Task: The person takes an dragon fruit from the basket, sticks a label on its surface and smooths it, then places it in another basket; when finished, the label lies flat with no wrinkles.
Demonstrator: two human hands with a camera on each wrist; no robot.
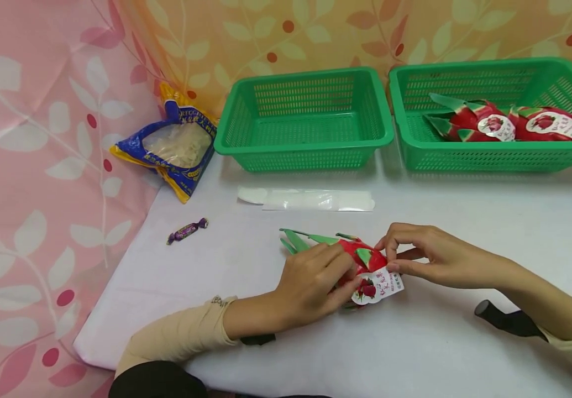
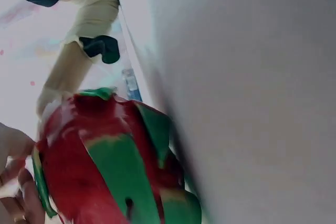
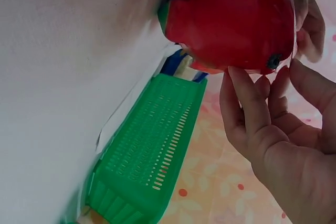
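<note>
A red dragon fruit [image 1: 351, 246] with green scales lies on the white table, its leafy tips pointing left. My left hand [image 1: 315, 279] grips it from the near left, thumb along a white printed label [image 1: 377, 286] on its near side. The label's right end stands out past the fruit. At the right end, my right hand [image 1: 427, 254] holds the fruit with bent fingers, thumb tip on the label's corner and index fingertip on the red skin. In the right wrist view, the thumb meets the label's edge beside the fruit's round red end [image 3: 231, 19].
Behind stand two green baskets, one bare inside [image 1: 305, 148] and one [image 1: 494, 157] holding two labelled dragon fruits [image 1: 551, 122]. A clear-and-white strip [image 1: 318, 200] lies before them. On the left are a purple-wrapped candy [image 1: 187, 231] and a blue-yellow pasta bag [image 1: 176, 146].
</note>
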